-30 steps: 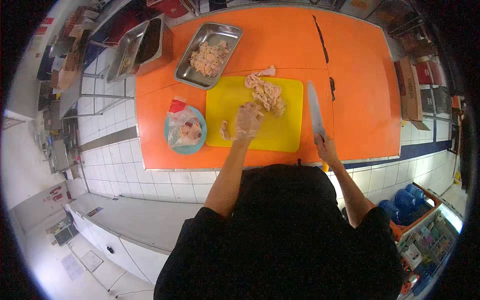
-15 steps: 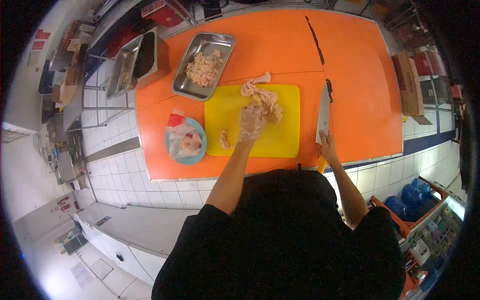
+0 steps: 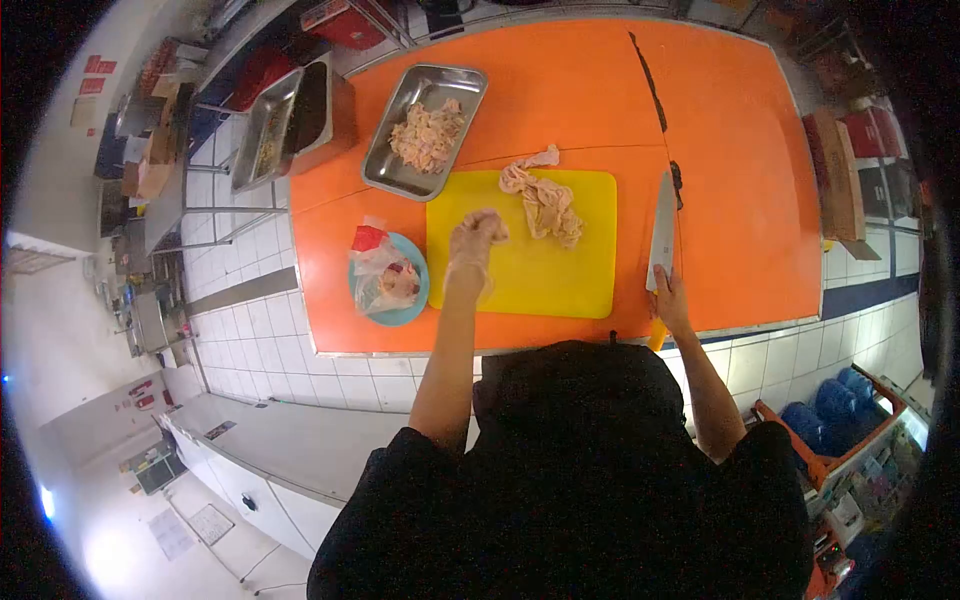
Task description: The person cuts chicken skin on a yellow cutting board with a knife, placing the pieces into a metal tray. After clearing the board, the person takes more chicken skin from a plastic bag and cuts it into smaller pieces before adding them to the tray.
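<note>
My left hand (image 3: pixel 472 240), in a clear plastic glove, hovers over the left part of the yellow cutting board (image 3: pixel 560 270) with its fingers closed around a small piece of raw chicken. A pile of raw chicken (image 3: pixel 545 200) lies at the board's far edge. My right hand (image 3: pixel 668 295) grips the handle of a large knife (image 3: pixel 662 228), whose blade lies flat on the orange table (image 3: pixel 740 130) just right of the board, pointing away from me.
A steel tray (image 3: pixel 385 165) with cut chicken pieces stands beyond the board to the left. A blue plate (image 3: pixel 410 300) with a plastic bag sits left of the board. Steel containers (image 3: pixel 290 115) stand off the table's left end. Boxes line the floor at right.
My left hand pulled back from the chicken pile toward the board's left side, and the small piece that lay there is now under or in it. The knife came down to rest on the table.
</note>
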Demonstrator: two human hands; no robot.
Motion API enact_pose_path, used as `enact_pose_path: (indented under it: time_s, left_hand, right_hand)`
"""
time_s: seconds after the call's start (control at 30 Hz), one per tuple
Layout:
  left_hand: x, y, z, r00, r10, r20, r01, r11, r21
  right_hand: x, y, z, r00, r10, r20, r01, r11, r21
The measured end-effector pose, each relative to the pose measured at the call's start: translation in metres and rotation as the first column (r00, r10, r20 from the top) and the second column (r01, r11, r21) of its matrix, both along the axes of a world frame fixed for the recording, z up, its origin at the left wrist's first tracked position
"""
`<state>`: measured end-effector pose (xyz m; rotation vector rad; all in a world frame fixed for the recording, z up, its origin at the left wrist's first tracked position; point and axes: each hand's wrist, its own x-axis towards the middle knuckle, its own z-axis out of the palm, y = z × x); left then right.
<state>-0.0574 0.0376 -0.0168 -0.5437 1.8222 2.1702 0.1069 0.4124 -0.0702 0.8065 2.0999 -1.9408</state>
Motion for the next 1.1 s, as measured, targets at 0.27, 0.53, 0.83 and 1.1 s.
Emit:
enact_pose_path:
  time_s: [0.27,0.53,0.83,1.1]
  left_hand:
    - [-0.124,-0.038,0.155,0.970,-0.130,-0.203,0.015,0.874,-0.485]
    - [-0.137,0.015,0.056,0.594,-0.802,-0.060,-0.087,0.011,-0.996]
    - [-0.115,0.109,-0.004,0.767,-0.641,-0.040,0.056,0.128,-0.990]
    - [-0.122,0.088,-0.004,0.743,-0.666,-0.066,0.281,0.400,-0.872]
  right_hand:
    - [0.007,0.007,-0.020,0.999,0.038,0.036,-0.038,0.999,-0.011]
    - [0.003,-0.001,0.008,0.994,0.097,-0.041,-0.086,0.973,0.215]
    - [0.016,0.012,-0.032,0.965,0.204,-0.165,-0.147,0.941,0.303]
    - [-0.001,0.001,-0.011,0.996,-0.055,0.075,0.055,0.998,-0.005]
